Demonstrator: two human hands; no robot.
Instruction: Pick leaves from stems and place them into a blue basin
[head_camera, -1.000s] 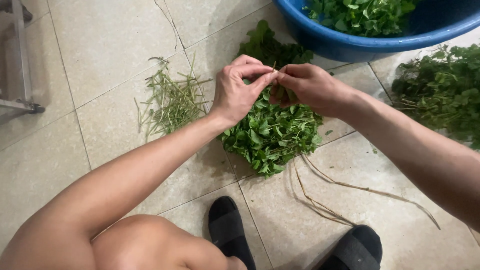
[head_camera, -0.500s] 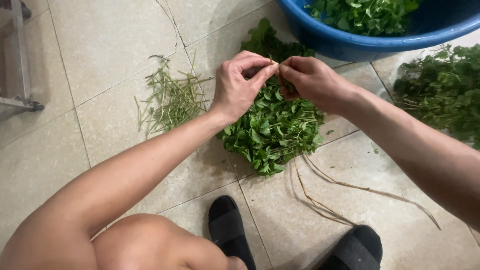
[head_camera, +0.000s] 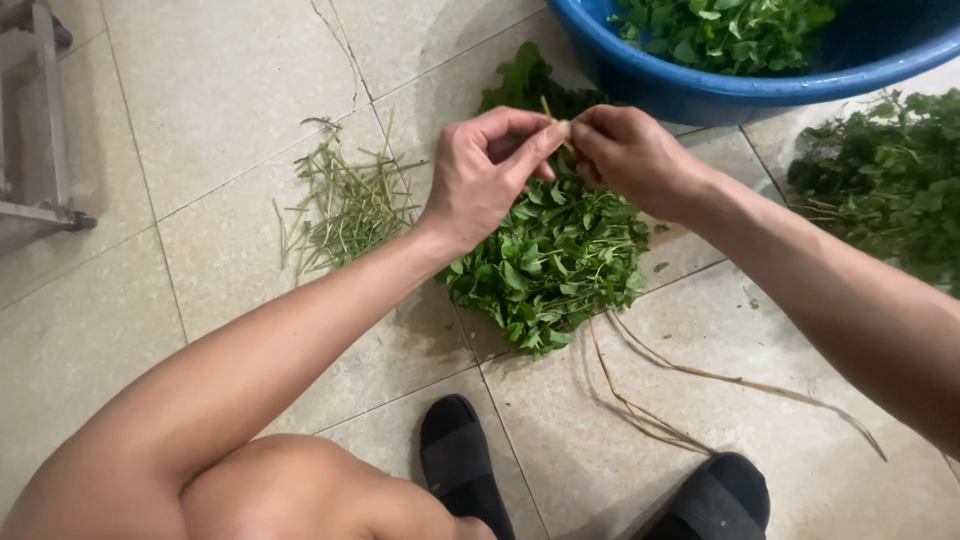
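just above the pile of leafy greens (head_camera: 550, 265), the left hand (head_camera: 485, 180) and right hand (head_camera: 635, 155) pinch 1 thin stem (head_camera: 552, 115) between fingertips. left of that pile lie stripped stalks (head_camera: 345, 205); beyond it sits a blue basin (head_camera: 700, 90).

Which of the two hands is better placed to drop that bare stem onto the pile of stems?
Probably the left hand. Both pinch the thin stem, but the stem pile lies on the left hand's side, while the right hand would have to cross the leaf heap.

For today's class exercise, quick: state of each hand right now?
Left hand: closed, pinching a thin stem.
Right hand: closed, pinching the same stem.
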